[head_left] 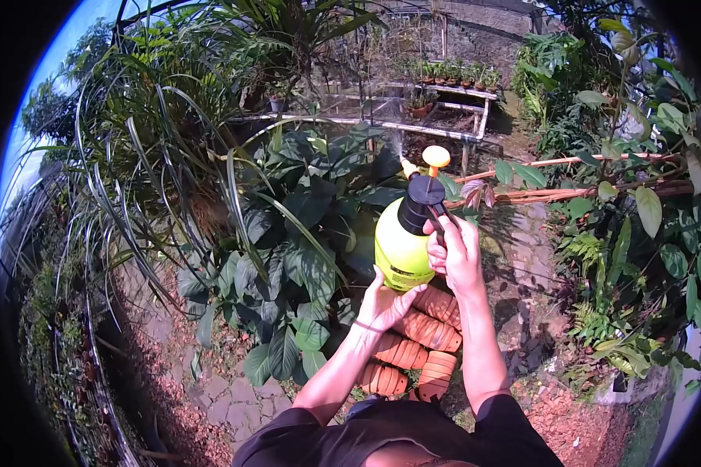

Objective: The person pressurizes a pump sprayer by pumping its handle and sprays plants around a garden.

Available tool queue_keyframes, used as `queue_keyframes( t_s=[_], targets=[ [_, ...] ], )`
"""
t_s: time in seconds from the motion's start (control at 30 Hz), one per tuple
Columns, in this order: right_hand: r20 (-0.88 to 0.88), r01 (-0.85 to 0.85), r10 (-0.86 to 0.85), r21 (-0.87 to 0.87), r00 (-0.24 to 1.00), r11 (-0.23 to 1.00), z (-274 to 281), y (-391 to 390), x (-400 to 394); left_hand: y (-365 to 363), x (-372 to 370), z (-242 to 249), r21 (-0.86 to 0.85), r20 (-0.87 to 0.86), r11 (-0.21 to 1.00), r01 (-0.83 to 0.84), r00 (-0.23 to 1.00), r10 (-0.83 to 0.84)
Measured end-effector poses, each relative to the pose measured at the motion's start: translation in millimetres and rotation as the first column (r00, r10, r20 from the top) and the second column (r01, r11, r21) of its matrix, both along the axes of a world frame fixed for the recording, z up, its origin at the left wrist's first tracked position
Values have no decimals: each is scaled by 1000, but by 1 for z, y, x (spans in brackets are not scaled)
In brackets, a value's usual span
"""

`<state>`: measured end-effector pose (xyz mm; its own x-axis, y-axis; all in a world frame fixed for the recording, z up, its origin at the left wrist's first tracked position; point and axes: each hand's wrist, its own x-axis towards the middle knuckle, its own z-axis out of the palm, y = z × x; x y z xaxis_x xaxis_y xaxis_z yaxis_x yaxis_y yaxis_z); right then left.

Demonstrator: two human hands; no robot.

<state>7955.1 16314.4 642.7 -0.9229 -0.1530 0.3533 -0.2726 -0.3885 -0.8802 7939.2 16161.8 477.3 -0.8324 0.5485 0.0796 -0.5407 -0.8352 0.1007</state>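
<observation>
A lime-yellow pump spray bottle point(399, 247) with a black top, an orange-yellow pump knob and a yellow nozzle is held out in front of me, tilted. My right hand point(453, 251) is wrapped round its black handle. Under the base, my left hand point(387, 305) cups the bottle from below. Fine spray point(399, 146) leaves the nozzle, pointing away and slightly left. Broad dark-green leaves point(308, 210) grow just left of the bottle. Beneath my forearms lie stacks of terracotta pots point(428, 331).
A white-framed rack point(366, 122) stands ahead, with several small potted plants point(459, 75) on its upper shelf. Long thin-leaved plants point(187, 132) hang at left. Brown poles point(568, 191) cross from the right amid climbing foliage. A stone path point(530, 265) runs along the right.
</observation>
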Motion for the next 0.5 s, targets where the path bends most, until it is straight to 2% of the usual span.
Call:
queue_keyframes(
  t_s=[0.07,0.1,0.13,0.27,0.37,0.43,0.5],
  targets=[
    [-143,-48,42,-41,989,998,9,5,4,-7,-11,19,-100,-141,991,-85,987,71],
    [-206,-37,23,-63,978,997,15,4,6,-10,-17,38,-131,-152,981,-141,981,121],
    [-255,-54,25,-109,967,993,24,3,7,-18,-26,56,-193,-248,967,-165,962,115],
    [-428,-71,-30,-216,903,974,76,-6,0,-36,-57,142,-254,-558,896,-364,812,172],
    [-475,-93,-53,-278,879,956,119,-16,-7,-38,-66,189,-217,-599,876,-432,767,229],
    [-504,-105,-27,-232,864,967,133,-21,-3,-38,-62,189,-187,-576,888,-420,779,247],
    [-461,-81,-16,-189,887,979,127,-30,6,-40,-53,181,-186,-529,866,-464,790,310]
  ],
)
